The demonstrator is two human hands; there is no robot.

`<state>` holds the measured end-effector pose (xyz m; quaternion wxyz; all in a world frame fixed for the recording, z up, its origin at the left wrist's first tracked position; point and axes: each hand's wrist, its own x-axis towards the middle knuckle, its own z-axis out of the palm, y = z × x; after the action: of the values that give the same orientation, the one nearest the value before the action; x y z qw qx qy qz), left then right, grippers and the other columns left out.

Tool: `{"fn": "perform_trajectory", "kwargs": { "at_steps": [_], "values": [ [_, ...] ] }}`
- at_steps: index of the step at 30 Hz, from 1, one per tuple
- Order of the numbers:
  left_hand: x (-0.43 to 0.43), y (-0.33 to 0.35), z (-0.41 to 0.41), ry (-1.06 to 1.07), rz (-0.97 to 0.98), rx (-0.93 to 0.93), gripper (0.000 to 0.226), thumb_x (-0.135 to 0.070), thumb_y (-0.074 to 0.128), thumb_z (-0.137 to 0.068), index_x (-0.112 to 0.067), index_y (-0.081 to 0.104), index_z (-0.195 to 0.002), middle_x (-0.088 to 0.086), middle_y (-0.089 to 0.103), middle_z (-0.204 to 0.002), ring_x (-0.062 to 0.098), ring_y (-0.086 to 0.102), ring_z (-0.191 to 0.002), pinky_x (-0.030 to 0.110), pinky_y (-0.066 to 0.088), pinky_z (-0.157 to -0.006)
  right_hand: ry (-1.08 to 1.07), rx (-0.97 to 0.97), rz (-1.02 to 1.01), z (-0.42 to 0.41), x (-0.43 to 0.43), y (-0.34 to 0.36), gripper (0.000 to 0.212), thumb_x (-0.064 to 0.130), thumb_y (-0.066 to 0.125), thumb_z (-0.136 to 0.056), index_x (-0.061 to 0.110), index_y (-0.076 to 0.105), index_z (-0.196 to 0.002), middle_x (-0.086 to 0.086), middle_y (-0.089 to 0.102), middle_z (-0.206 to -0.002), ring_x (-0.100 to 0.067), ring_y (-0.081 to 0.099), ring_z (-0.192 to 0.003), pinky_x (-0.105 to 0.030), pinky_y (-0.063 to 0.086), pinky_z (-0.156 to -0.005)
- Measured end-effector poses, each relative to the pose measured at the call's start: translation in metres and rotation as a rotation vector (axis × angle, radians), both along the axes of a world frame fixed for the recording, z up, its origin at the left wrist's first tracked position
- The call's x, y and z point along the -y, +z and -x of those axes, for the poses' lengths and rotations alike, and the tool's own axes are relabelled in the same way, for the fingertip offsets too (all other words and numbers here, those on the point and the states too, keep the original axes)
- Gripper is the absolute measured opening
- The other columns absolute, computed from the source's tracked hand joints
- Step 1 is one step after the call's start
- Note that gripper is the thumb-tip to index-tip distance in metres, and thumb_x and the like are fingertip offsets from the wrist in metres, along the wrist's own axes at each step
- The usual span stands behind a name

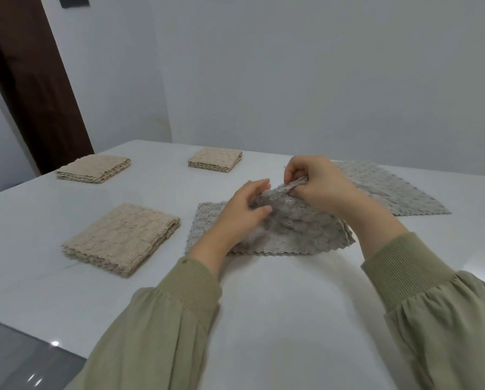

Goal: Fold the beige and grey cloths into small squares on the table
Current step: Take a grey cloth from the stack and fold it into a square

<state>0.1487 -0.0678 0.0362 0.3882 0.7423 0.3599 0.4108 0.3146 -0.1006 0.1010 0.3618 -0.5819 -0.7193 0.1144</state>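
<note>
Grey cloth [292, 229] lies in the middle of the tabletop [263, 305] just in front of the person. In the head view, the only one given, part of it is flat and part is lifted into a ridge. The right hand [323, 187] holds that ridge up, its fingers [292, 171] curled and pinching a bunched edge of the fabric. The left hand [244, 209] rests against the raised part from the other side with its fingers [259, 184] only lightly bent. Whether they have closed on the cloth cannot be told, since that area is blurred.

The step in hand looks like one of the folds of this cloth: an edge is being gathered to carry over the rest. The next move would call for matching the lifted edge to the opposite one, laying it down and pressing the crease flat.

A second grey cloth [390, 192] is spread open just behind and to the right, unfolded. The beige work appears further along. A folded beige stack [123, 237] sits near on the left, another beige stack [94, 168] lies farther back on the left, and a small beige square [216, 160] stands at the far middle, all well apart.

The tabletop is white, smooth and faintly glossy. Plain pale walls meet behind it, and a dark brown door [30, 80] stands at the left. Olive-green sleeves [165, 319] cover both forearms.
</note>
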Motion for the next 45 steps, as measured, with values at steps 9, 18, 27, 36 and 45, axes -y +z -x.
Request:
{"fn": "perform_trajectory", "kwargs": {
  "at_steps": [9,18,27,36,45],
  "values": [
    [0.002,0.006,0.001,0.204,-0.051,0.046,0.015,-0.018,0.07,-0.082,-0.021,0.065,-0.068,-0.012,0.055,-0.06,0.003,0.046,-0.056,0.016,0.039,-0.057,-0.047,0.062,0.094,0.005,0.017,0.014,0.032,0.027,0.074,-0.077,0.029,0.059,-0.105,0.009,0.052,-0.085,-0.006,0.052,-0.078,-0.02,0.038,-0.062],
    [0.001,0.002,0.002,0.475,-0.281,-0.065,0.017,-0.023,0.063,-0.086,-0.016,0.055,-0.072,-0.007,0.05,-0.059,0.01,0.042,-0.055,0.026,0.034,-0.053,-0.192,0.432,0.57,-0.019,0.014,0.004,0.02,0.027,0.074,-0.073,0.01,0.065,-0.079,0.0,0.068,-0.073,-0.01,0.056,-0.057,-0.02,0.042,-0.052],
    [0.001,0.018,0.0,0.218,0.275,0.066,0.02,-0.027,0.064,-0.088,-0.011,0.058,-0.079,0.012,0.065,-0.072,0.025,0.058,-0.06,0.033,0.048,-0.056,-0.186,-0.877,0.463,-0.028,-0.012,-0.027,0.012,0.013,0.049,-0.096,0.005,0.058,-0.096,-0.012,0.064,-0.082,-0.023,0.063,-0.069,-0.033,0.058,-0.063],
    [0.001,0.023,0.011,0.109,0.52,0.191,0.013,-0.016,0.061,-0.091,-0.01,0.055,-0.081,0.006,0.066,-0.076,0.012,0.061,-0.056,0.023,0.052,-0.049,-0.428,-0.408,0.093,-0.025,-0.024,-0.043,0.028,0.02,0.057,-0.092,0.001,0.06,-0.112,-0.005,0.055,-0.08,-0.02,0.052,-0.071,-0.027,0.042,-0.065],
    [-0.008,-0.023,0.005,0.284,-0.191,-0.703,0.059,-0.039,0.042,-0.097,-0.019,0.021,-0.149,0.005,0.018,-0.157,0.025,0.015,-0.143,0.042,0.019,-0.116,-0.344,-0.156,-0.011,-0.016,-0.007,-0.085,0.039,0.014,0.042,-0.098,0.013,0.041,-0.137,-0.006,0.051,-0.134,-0.022,0.048,-0.122,-0.028,0.035,-0.093]
  ]
}}
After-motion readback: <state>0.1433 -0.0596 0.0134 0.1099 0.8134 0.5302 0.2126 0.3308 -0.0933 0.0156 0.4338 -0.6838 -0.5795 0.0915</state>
